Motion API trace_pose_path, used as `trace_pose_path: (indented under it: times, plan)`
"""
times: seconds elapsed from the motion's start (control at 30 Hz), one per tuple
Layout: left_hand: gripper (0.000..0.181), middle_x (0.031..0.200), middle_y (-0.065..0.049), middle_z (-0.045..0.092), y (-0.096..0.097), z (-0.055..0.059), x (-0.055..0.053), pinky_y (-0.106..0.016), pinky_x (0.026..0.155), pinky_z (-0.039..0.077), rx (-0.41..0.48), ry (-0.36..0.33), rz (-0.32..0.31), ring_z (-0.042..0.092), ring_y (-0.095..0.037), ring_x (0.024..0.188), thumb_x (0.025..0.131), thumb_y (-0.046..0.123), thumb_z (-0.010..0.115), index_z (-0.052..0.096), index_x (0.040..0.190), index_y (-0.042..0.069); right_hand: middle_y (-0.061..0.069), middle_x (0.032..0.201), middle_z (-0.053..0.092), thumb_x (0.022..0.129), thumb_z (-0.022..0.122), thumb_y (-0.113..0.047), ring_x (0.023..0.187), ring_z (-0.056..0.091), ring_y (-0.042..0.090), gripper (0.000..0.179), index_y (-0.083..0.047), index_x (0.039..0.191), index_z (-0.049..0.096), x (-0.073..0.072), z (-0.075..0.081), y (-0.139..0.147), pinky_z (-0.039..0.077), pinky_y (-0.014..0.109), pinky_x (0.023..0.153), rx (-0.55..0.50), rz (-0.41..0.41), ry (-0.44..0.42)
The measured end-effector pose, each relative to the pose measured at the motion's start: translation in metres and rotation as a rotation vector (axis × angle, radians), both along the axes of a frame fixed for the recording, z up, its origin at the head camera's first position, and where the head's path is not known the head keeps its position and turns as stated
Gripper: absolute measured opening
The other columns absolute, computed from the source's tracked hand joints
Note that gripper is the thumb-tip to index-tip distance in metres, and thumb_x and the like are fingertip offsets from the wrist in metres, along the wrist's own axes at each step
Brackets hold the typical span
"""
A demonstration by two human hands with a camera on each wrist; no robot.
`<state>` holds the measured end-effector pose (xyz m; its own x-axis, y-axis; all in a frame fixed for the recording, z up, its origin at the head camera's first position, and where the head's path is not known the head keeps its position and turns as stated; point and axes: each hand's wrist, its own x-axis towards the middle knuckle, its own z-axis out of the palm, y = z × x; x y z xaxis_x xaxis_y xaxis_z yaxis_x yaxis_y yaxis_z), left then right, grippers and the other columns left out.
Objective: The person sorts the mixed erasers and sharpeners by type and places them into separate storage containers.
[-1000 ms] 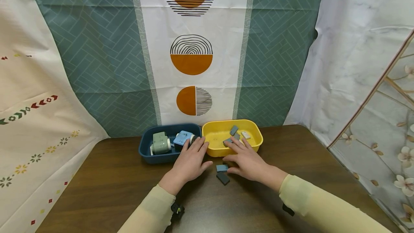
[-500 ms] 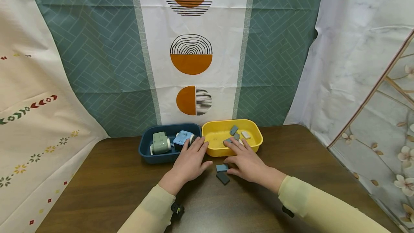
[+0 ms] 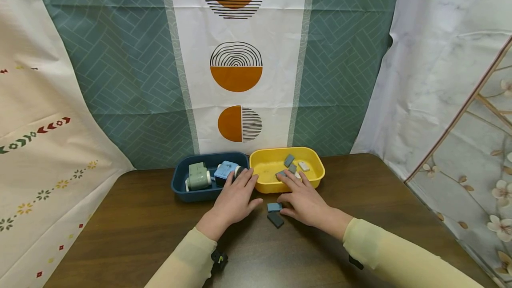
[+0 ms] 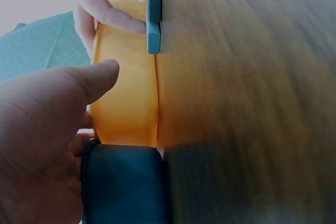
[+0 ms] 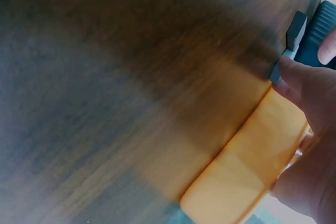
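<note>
My left hand (image 3: 236, 200) rests with extended fingers over the adjoining rims of the navy bin (image 3: 188, 197) and the yellow bin (image 3: 262, 187). Its thumb (image 4: 105, 74) sticks out sideways and holds nothing. My right hand (image 3: 306, 201) lies with its longer fingers over the yellow bin's front rim. The spread thumb and index finger of that hand stand by the right end of a small blue block (image 3: 274, 207); whether they touch it is unclear. Just in front lies a dark block (image 3: 275, 220), also on the wooden table.
Inside the navy bin are a green rounded object (image 3: 199, 176) and a blue-and-black object (image 3: 226, 171). Small grey blocks (image 3: 289, 160) and a white block (image 3: 304, 166) lie in the yellow bin. A patterned cloth (image 3: 236, 132) hangs behind the table (image 3: 152, 226).
</note>
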<state>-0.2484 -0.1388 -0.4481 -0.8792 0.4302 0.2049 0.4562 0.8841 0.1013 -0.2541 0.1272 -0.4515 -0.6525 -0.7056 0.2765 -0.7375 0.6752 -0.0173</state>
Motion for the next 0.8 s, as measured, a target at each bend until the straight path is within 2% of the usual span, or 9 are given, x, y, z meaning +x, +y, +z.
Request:
trace_pose_path:
  times: [0.5, 0.8]
  plan:
    - [0.078, 0.178, -0.014, 0.034, -0.0003, 0.0017, 0.0008, -0.063, 0.134, 0.013, -0.008, -0.002, -0.006, 0.030, -0.031, 0.165, 0.108, 0.052, 0.070, 0.047, 0.168, 0.009, 0.021, 0.167, 0.049, 0.094, 0.092, -0.032, 0.162, 0.032, 0.044, 0.024, -0.019, 0.112, 0.086, -0.0011, -0.0036, -0.0023, 0.018, 0.075, 0.128, -0.019, -0.011, 0.013]
    - [0.079, 0.179, -0.013, 0.033, -0.0003, 0.0021, 0.0009, -0.063, 0.134, 0.012, -0.005, -0.008, -0.002, 0.029, -0.031, 0.166, 0.108, 0.052, 0.070, 0.046, 0.168, 0.009, 0.022, 0.166, 0.050, 0.093, 0.093, -0.030, 0.161, 0.033, 0.045, 0.022, -0.017, 0.109, 0.085, -0.0005, -0.0019, -0.0018, 0.021, 0.076, 0.127, -0.043, 0.002, 0.008]
